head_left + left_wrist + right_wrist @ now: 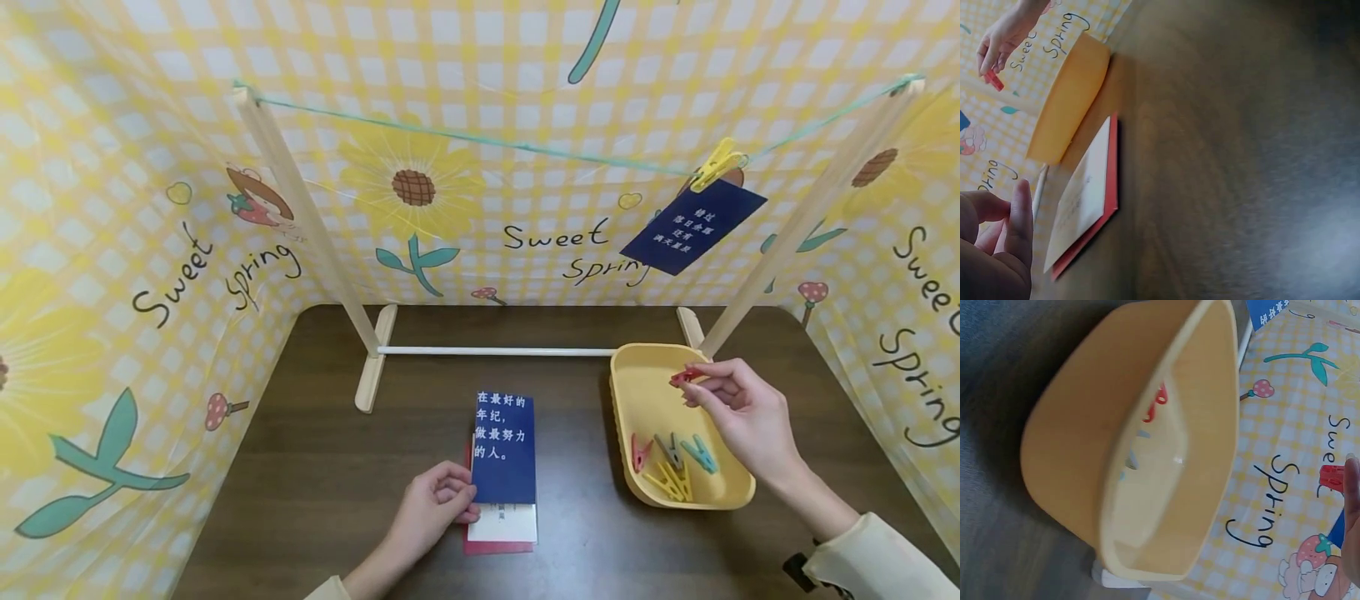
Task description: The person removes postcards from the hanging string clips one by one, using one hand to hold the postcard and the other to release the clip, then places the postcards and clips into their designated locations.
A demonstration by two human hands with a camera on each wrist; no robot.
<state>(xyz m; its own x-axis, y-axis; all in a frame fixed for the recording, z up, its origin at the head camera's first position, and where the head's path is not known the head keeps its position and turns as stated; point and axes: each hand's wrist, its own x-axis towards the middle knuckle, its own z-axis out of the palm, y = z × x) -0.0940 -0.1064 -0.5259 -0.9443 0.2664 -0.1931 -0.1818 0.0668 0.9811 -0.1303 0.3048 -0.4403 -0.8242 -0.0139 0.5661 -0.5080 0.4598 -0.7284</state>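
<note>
My left hand (437, 502) pinches a dark blue card (504, 454) with white writing by its lower left edge. Beneath the card lie a white card (501, 525) and a red card (497, 547), stacked on the table. In the left wrist view the left hand's thumb and finger meet beside that stack, the blue card hidden there. My right hand (746, 412) pinches a red clothespin (684, 377) between thumb and fingertips, over the yellow basket (622, 433). Inside the basket lie several clothespins: pink (640, 456), grey (670, 452), teal (701, 454) and yellow (670, 483).
Behind the hands stands a wooden frame (300, 200) with a green string (450, 135) across its top and a white rod (495, 352) low down. A yellow clothespin (717, 164) holds another blue card (690, 227) on the string. Patterned cloth (480, 75) surrounds the table.
</note>
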